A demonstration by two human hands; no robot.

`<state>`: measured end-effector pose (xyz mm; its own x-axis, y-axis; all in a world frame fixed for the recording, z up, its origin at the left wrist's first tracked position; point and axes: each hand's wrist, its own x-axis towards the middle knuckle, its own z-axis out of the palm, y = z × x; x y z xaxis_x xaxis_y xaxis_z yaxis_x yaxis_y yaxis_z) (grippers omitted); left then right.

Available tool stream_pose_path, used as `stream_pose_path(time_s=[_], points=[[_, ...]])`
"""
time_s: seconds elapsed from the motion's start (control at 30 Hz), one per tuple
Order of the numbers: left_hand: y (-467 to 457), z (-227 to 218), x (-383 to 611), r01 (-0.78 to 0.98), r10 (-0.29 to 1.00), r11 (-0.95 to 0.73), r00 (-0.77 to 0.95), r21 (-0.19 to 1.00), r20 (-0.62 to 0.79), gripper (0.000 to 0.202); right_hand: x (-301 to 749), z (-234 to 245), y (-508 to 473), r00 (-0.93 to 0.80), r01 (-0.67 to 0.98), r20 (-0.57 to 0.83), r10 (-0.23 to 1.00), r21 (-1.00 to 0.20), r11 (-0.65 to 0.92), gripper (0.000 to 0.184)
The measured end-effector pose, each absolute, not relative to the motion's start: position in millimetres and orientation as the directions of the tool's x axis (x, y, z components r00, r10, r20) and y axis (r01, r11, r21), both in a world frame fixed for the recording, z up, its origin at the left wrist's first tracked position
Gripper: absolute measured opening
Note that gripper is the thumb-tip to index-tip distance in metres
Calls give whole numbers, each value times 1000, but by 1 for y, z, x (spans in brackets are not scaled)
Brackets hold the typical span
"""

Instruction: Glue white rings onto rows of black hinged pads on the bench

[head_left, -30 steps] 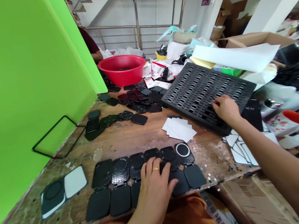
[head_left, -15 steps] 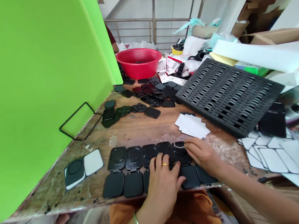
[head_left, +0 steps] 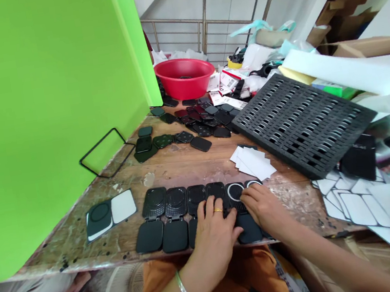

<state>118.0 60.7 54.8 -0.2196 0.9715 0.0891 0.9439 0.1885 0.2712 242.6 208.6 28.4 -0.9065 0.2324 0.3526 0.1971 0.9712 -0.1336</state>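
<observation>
A row of hinged black cases (head_left: 154,203) lies unfolded along the table's near edge, their ridged upper halves joined to plain black lower halves (head_left: 149,237). My left hand (head_left: 213,229) rests palm down over the middle cases, fingers spread, with a ring on one finger. A white ring (head_left: 236,192) sits in the round recess of a case to its right. My right hand (head_left: 266,208) has its fingers bent and pressed together, tips down at that case's right side; what they pinch, if anything, is hidden. Past them, part of another white ring (head_left: 253,183) shows in the last case.
Left of the row lies a sheet with a black ring and white pad (head_left: 123,205). White cards (head_left: 253,162) lie beyond the row. A slotted black tray (head_left: 304,123) stands at right, above white-faced sheets (head_left: 355,209). Black plates and a red basin (head_left: 188,88) occupy the back.
The white ring near my right fingers now lies flat in its case, fully showing. My right hand has come down and slightly right. My left hand stays over the middle cases.
</observation>
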Motion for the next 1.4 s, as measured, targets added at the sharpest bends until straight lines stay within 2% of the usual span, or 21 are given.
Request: stream_pose_path(time_s=[0.1, 0.2, 0.3, 0.4, 0.5, 0.73, 0.87, 1.0, 1.13, 1.23, 1.33, 1.4], points=[[62, 54, 117, 945, 971, 184, -217, 271, 97, 35, 244, 37, 215, -889, 231, 354, 290, -197, 953, 19], [64, 53, 115, 947, 972, 181, -213, 267, 96, 33, 253, 49, 249, -816, 385, 370, 445, -227, 895, 16], [67, 51, 112, 958, 972, 167, -199, 232, 125, 34, 272, 66, 311, -646, 608, 433, 628, -204, 767, 16], [67, 51, 110, 967, 970, 149, -184, 207, 161, 38, 292, 84, 373, -454, 777, 498, 739, -184, 602, 22], [64, 51, 108, 961, 965, 162, -201, 223, 167, 34, 302, 93, 410, -366, 850, 499, 785, -164, 501, 20], [46, 54, 102, 941, 947, 231, -276, 248, 165, 31, 293, 90, 423, -366, 892, 431, 825, -91, 443, 12], [33, 52, 96, 933, 940, 268, -308, 240, 148, 35, 292, 106, 410, -398, 885, 449, 800, -44, 464, 16], [26, 48, 91, 922, 932, 302, -339, 244, 126, 41, 283, 126, 376, -438, 802, 595, 675, -80, 591, 14], [26, 46, 90, 910, 920, 318, -364, 267, 144, 39, 252, 116, 315, -607, 487, 578, 546, -273, 830, 10], [28, 46, 91, 901, 918, 327, -375, 285, 131, 36, 223, 87, 264, -755, 221, 527, 391, -357, 907, 9], [31, 49, 92, 901, 925, 324, -366, 287, 105, 36, 203, 55, 228, -806, 124, 503, 312, -371, 920, 13], [32, 51, 92, 903, 929, 321, -359, 286, 91, 36, 196, 38, 215, -820, 100, 504, 271, -340, 935, 15]])
